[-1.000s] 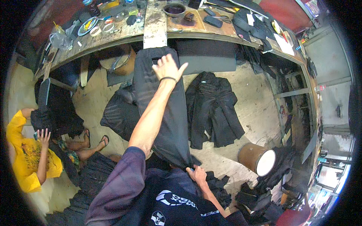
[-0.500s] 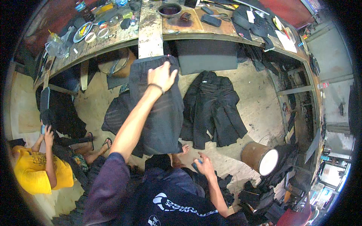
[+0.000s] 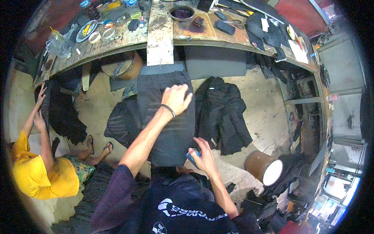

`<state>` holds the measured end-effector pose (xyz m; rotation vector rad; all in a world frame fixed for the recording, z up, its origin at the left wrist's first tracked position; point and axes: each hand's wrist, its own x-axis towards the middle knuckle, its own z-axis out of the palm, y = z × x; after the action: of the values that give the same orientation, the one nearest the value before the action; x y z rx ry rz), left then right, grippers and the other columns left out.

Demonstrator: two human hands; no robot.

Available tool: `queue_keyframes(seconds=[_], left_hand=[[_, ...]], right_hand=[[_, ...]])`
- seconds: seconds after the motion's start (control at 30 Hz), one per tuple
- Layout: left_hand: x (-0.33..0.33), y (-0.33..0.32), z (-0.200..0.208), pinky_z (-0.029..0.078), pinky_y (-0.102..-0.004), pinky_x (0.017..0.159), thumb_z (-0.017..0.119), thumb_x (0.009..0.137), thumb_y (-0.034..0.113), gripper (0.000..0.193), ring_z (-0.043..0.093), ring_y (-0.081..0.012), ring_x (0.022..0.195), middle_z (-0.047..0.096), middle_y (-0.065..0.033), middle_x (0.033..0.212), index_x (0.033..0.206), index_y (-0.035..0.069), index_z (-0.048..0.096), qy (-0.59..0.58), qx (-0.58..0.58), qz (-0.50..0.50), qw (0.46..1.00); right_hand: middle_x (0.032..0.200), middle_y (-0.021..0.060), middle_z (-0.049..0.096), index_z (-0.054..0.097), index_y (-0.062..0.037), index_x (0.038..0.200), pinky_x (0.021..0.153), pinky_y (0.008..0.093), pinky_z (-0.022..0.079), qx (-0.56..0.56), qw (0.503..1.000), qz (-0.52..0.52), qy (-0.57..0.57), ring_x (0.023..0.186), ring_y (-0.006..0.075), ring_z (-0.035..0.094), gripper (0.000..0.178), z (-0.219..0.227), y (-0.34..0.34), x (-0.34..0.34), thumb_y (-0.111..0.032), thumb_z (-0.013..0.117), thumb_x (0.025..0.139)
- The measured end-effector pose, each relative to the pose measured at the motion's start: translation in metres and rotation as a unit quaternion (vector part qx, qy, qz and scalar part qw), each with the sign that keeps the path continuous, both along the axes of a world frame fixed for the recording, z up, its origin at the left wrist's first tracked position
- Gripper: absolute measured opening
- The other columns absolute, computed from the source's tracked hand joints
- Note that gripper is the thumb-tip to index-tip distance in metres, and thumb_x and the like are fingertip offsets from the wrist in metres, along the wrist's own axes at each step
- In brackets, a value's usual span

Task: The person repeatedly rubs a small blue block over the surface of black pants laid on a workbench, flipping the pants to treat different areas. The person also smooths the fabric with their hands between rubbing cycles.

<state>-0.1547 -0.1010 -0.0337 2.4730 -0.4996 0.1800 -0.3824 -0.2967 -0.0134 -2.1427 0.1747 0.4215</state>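
A black garment, apparently trousers (image 3: pixel 165 128), is pulled over a long board (image 3: pixel 160 37) that juts from the workbench toward me. My left hand (image 3: pixel 177 100) lies on the upper part of the cloth, fingers apart and slightly bent, holding nothing. By the garment's near right edge, my right hand (image 3: pixel 203 158) is closed around a small blue block-like thing (image 3: pixel 193 156); its exact kind is unclear. Whether that blue thing touches the cloth, I cannot tell. More black trousers (image 3: pixel 224 113) lie spread on the floor to the right of the board.
At the left, a person in a yellow shirt (image 3: pixel 46 171) has both hands on a dark garment over another board. The workbench (image 3: pixel 128 37) holds a dark bowl (image 3: pixel 182 13), scissors (image 3: pixel 233 21) and a plate (image 3: pixel 86 31). A brown drum (image 3: pixel 257 165) stands at right near piled dark cloth.
My left hand has slid nearer to me along the cloth. My right hand, with the blue thing, has come up and left to the garment's edge. The other person's hands have moved farther away.
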Motion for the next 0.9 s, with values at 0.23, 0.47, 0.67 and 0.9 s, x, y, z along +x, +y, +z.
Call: queue_keyframes(seconds=[0.23, 0.47, 0.67, 0.9], left_hand=[[-0.142, 0.039, 0.025, 0.047, -0.0482, 0.075, 0.071, 0.097, 0.036, 0.032, 0.064, -0.0357, 0.076, 0.065, -0.014, 0.079, 0.082, 0.007, 0.066, 0.097, -0.027, -0.099, 0.99], [-0.161, 0.159, -0.028, 0.041, -0.0439, 0.083, 0.079, 0.093, 0.021, 0.024, 0.056, -0.029, 0.091, 0.057, -0.0076, 0.085, 0.078, 0.005, 0.068, 0.044, 0.05, 0.183, 0.981], [-0.069, 0.18, -0.091, 0.047, -0.046, 0.082, 0.07, 0.104, 0.024, 0.037, 0.059, -0.0361, 0.088, 0.057, -0.0175, 0.087, 0.081, -0.003, 0.062, -0.002, -0.101, 0.306, 0.947], [-0.091, 0.127, -0.036, 0.051, -0.0444, 0.103, 0.055, 0.111, 0.049, 0.06, 0.068, -0.0379, 0.116, 0.068, -0.0264, 0.13, 0.135, -0.006, 0.058, 0.122, -0.321, 0.432, 0.834]], right_hand=[[0.171, 0.0286, 0.03, 0.051, -0.0143, 0.16, 0.109, 0.0494, 0.053, -0.076, 0.995, 0.043, -0.056, 0.149, 0.0471, 0.047, 0.074, 0.037, 0.013, 0.032, -0.035, 0.077, 0.094], [0.17, 0.042, 0.013, 0.04, -0.0183, 0.166, 0.078, 0.0542, 0.065, -0.13, 0.966, 0.224, 0.01, 0.093, 0.0575, 0.073, 0.087, 0.018, 0.096, 0.05, -0.043, 0.075, 0.091], [0.165, 0.0487, 0.014, 0.049, -0.0106, 0.16, 0.098, 0.0584, 0.059, -0.09, 0.963, 0.254, 0.011, 0.105, 0.0641, 0.067, 0.087, 0.012, 0.174, 0.183, -0.048, 0.073, 0.086], [0.169, 0.0414, 0.02, 0.048, -0.0198, 0.163, 0.115, 0.0522, 0.049, -0.135, 0.974, 0.166, -0.077, 0.147, 0.0529, 0.045, 0.079, 0.038, 0.125, 0.195, -0.045, 0.074, 0.092]])
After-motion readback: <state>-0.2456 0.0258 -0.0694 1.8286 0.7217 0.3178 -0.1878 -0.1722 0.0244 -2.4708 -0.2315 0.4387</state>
